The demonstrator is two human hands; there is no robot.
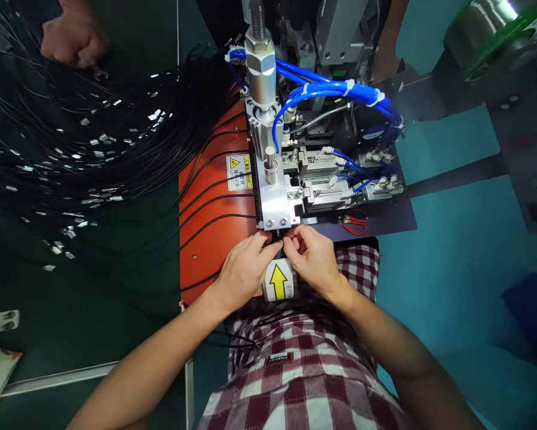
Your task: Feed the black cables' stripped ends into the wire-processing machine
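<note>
My left hand (245,266) is closed, its thumb and fingers pinched at the front end of a machine (275,206) with a silver metal block. A black cable (201,282) runs across the orange plate (214,248) into that hand. Close beside it, my right hand (315,257) is pinched too, its fingertips almost meeting the left thumb. Whatever sits between the right fingertips is too small and covered to make out. Just below both hands lies a white label with a yellow arrow (278,282), pointing toward the machine.
Several black cables cross the orange plate into the machine's side. A large bundle of black cables (160,155) with shiny ends spreads over the green table at left. Another person's hand (73,39) rests there. Red-handled snips (355,222) lie right; blue air tubes (340,89) arch above.
</note>
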